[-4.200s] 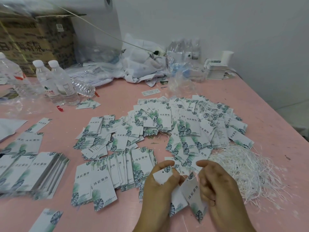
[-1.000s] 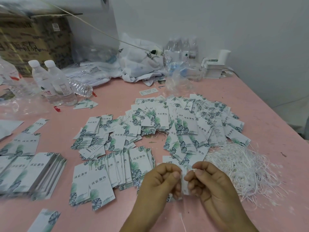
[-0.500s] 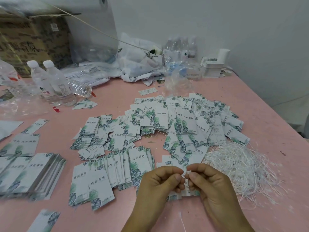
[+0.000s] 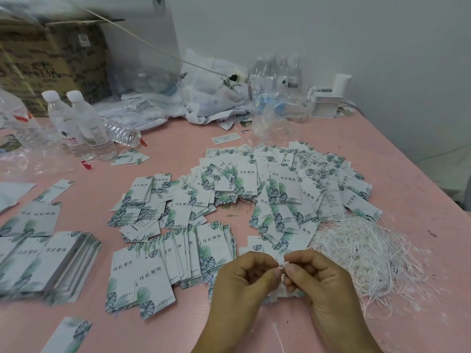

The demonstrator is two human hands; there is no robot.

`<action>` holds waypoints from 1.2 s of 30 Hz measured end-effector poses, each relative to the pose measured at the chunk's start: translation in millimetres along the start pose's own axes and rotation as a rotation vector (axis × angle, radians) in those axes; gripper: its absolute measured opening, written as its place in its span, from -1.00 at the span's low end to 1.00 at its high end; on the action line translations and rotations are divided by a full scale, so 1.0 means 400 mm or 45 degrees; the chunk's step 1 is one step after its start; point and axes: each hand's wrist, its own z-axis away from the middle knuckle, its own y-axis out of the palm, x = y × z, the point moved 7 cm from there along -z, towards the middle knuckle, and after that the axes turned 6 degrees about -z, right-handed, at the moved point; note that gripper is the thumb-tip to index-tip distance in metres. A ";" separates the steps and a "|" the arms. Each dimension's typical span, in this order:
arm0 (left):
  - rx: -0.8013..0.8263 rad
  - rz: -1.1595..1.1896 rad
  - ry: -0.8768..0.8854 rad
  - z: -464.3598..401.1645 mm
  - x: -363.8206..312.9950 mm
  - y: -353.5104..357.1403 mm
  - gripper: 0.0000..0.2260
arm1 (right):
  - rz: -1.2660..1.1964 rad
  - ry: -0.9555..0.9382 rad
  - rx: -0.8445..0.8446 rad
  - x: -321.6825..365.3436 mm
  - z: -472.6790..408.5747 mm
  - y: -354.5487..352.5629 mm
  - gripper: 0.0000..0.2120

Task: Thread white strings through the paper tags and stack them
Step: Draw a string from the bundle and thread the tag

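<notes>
White string is pinched between both hands, left hand and right hand, at 6 o'clock; threading is judged underway; next, pulling through the tag.

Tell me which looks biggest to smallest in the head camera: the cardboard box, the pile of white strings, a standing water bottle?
1. cardboard box, biggest, though partly cut off by the frame
2. pile of white strings, looks nearly as big, but it lies nearer the camera, so that is unsure
3. standing water bottle, smallest

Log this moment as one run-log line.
left hand: pinching white string end | right hand: pinching it too | leaf-print paper tag: beneath hands | stacking: not yet
</notes>
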 end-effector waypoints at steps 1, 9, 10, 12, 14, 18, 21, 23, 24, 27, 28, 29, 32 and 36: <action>-0.006 -0.019 0.007 0.000 0.000 -0.001 -0.87 | -0.004 0.001 -0.011 0.000 0.000 -0.001 -0.74; -0.012 -0.091 0.043 0.003 -0.014 -0.004 -0.97 | 0.066 -0.057 -0.086 0.015 0.005 -0.007 -0.76; -0.008 -0.093 0.046 0.004 -0.016 -0.003 -0.98 | 0.074 -0.070 -0.087 0.017 0.006 -0.004 -0.76; -0.003 -0.099 0.048 0.005 -0.015 -0.002 -0.94 | 0.101 -0.093 -0.088 0.020 0.010 0.000 -0.73; -0.001 -0.109 0.049 0.005 -0.013 0.000 -0.89 | 0.143 -0.112 -0.087 0.021 0.011 0.002 -0.70; -0.003 -0.126 0.040 0.003 -0.008 0.001 -0.85 | 0.243 -0.141 -0.065 0.024 0.013 0.004 -0.63; -0.006 -0.141 0.039 0.003 -0.007 -0.001 -0.86 | 0.313 -0.170 -0.061 0.026 0.014 0.002 -0.60; 0.000 -0.140 0.034 0.004 -0.007 0.000 -0.85 | 0.353 -0.189 -0.060 0.027 0.016 0.001 -0.59; 0.005 -0.136 0.032 0.004 -0.007 0.001 -0.85 | 0.360 -0.194 -0.063 0.028 0.016 0.000 -0.59; 0.020 -0.141 0.035 0.005 -0.008 0.002 -0.85 | 0.343 -0.190 -0.065 0.026 0.016 0.001 -0.60; 0.024 -0.147 0.038 0.005 -0.009 0.003 -0.85 | 0.332 -0.189 -0.065 0.025 0.016 0.002 -0.59; 0.027 -0.149 0.039 0.005 -0.010 0.003 -0.85 | 0.326 -0.189 -0.066 0.025 0.016 0.001 -0.59; 0.038 -0.149 0.033 0.005 -0.010 0.005 -0.85 | 0.327 -0.186 -0.065 0.025 0.017 0.001 -0.59; 0.054 -0.153 0.038 0.005 -0.011 0.007 -0.86 | 0.336 -0.193 -0.050 0.025 0.017 0.002 -0.60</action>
